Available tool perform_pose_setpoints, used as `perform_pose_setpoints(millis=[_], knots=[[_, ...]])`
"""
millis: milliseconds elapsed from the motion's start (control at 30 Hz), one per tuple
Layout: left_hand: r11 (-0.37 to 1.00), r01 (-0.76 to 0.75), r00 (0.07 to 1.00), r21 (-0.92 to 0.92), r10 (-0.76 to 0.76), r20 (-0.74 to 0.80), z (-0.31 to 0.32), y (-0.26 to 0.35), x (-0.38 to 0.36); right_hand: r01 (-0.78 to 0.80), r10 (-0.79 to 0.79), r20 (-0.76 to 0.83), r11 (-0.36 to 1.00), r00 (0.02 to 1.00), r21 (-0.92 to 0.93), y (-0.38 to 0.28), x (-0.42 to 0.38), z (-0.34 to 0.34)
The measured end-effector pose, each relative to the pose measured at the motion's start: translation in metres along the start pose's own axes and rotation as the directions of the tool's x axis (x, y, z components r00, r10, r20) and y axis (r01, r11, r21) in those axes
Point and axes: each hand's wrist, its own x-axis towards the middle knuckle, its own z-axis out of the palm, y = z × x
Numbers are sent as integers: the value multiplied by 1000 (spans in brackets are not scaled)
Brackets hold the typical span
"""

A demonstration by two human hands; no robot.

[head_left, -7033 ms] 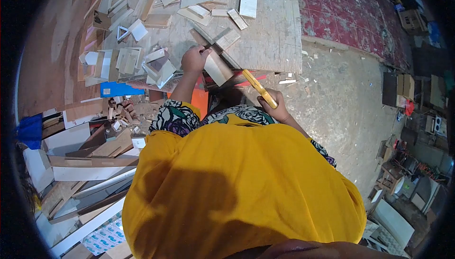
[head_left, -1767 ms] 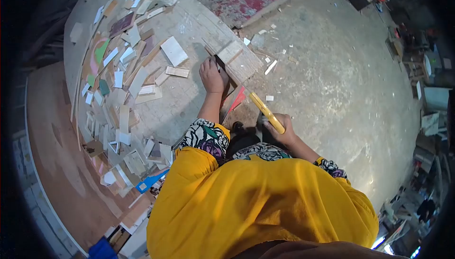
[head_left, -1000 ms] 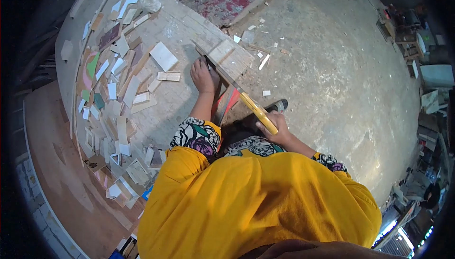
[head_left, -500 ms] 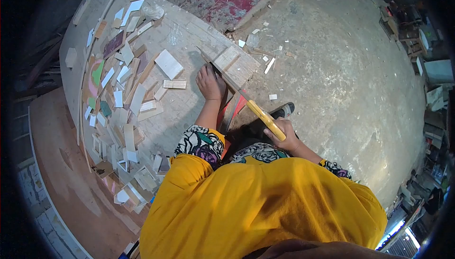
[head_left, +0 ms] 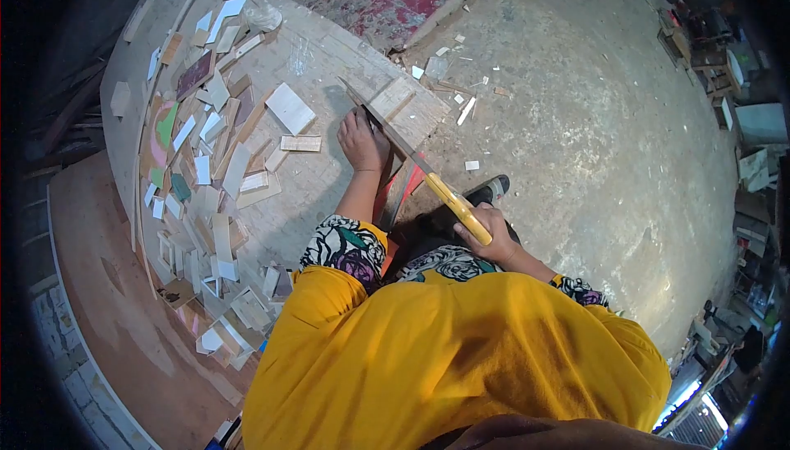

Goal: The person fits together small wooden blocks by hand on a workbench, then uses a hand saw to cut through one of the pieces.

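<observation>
A handsaw [head_left: 455,204] with a yellow handle points up and left, its blade crossing the corner of a pale wooden work surface [head_left: 329,63]. My right hand [head_left: 488,234] is wrapped round the lower end of the handle. Beside the blade, on its left, my left hand [head_left: 363,141] presses down at the surface's edge, fingers bent over a dark piece that the blade partly hides. A light wood block [head_left: 393,98] lies just across the blade from those fingers. Left of my left hand are a white-faced board [head_left: 290,109] and a small wood block [head_left: 301,144].
Many wood offcuts [head_left: 239,170] are heaped over the left part of the surface. A brown panel [head_left: 107,261] lies at the lower left. Scraps [head_left: 467,111] are scattered on the concrete floor [head_left: 576,121], and clutter lines the far right. My shoe [head_left: 496,188] shows beside the saw handle.
The whole view has shifted very slightly. Both hands and the saw keep nearly the same positions relative to the work surface.
</observation>
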Motion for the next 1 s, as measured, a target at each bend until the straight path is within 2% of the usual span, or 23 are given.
perform_pose_setpoints(millis=[133, 167, 333, 400, 600, 667, 733, 800, 1000], knots=[[999, 15, 1000, 34, -15, 23, -4, 3, -1, 37, -37, -6, 999, 999, -27, 0, -1, 2], [999, 20, 999, 35, -21, 26, -2, 2, -2, -16, 16, -2, 1000, 1000, 7, 2, -2, 1], [999, 8, 1000, 49, -7, -22, 5, -3, -3, -2, 3, -37, 999, 999, 33, 8, -28, -5], [999, 10, 1000, 51, -9, -20, 5, -3, -3, -56, 57, -11, 996, 998, 63, 4, -33, -13], [998, 15, 1000, 65, -16, 12, 4, -4, -2, 46, -46, -1, 999, 999, -1, -3, -34, -8], [998, 22, 1000, 53, -23, 9, 0, -1, -2, -96, 96, 4, 992, 995, 78, -7, -32, -14], [1000, 25, 1000, 16, -25, -9, -2, 1, -2, -85, 85, -4, 995, 996, 43, -10, -32, -21], [999, 33, 999, -23, -33, 5, -5, 3, 0, -145, 153, -60, 982, 986, 121, -16, -31, -28], [996, 27, 999, -86, -29, -21, -7, 5, -2, -28, 31, -102, 999, 994, 25, -6, -22, -24]])
